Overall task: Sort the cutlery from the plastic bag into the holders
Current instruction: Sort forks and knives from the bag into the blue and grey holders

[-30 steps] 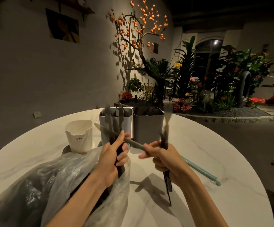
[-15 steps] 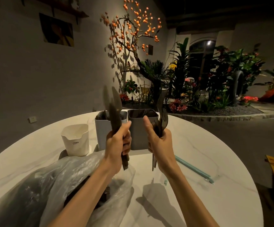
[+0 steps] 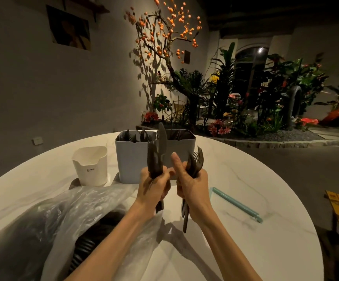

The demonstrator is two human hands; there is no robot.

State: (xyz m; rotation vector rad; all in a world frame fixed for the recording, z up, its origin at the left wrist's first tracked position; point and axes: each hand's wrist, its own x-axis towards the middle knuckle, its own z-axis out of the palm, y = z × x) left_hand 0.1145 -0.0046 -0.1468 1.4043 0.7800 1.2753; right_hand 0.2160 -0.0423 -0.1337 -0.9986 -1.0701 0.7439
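Since a second ago both hands have risen clear of the plastic bag [image 3: 49, 226]. Left hand [image 3: 154, 187] grips knives [image 3: 158, 155]; right hand [image 3: 192, 185] grips forks [image 3: 196, 161], just before the grey holders [image 3: 132, 159]. Risk: loose bundles slipping, or mis-sorted.

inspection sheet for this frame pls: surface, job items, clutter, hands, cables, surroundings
Surface: round white marble-look table.
Job's things: clear plastic bag holding dark cutlery; pale grey square holder and darker grey square holder, side by side, both part-filled.
Clutter: white notched cup; teal plastic strip.
Hands: left hand grips dark knives; right hand grips dark forks.
Cables: nothing seen.
Surroundings: orange-fruited tree, planted bed.
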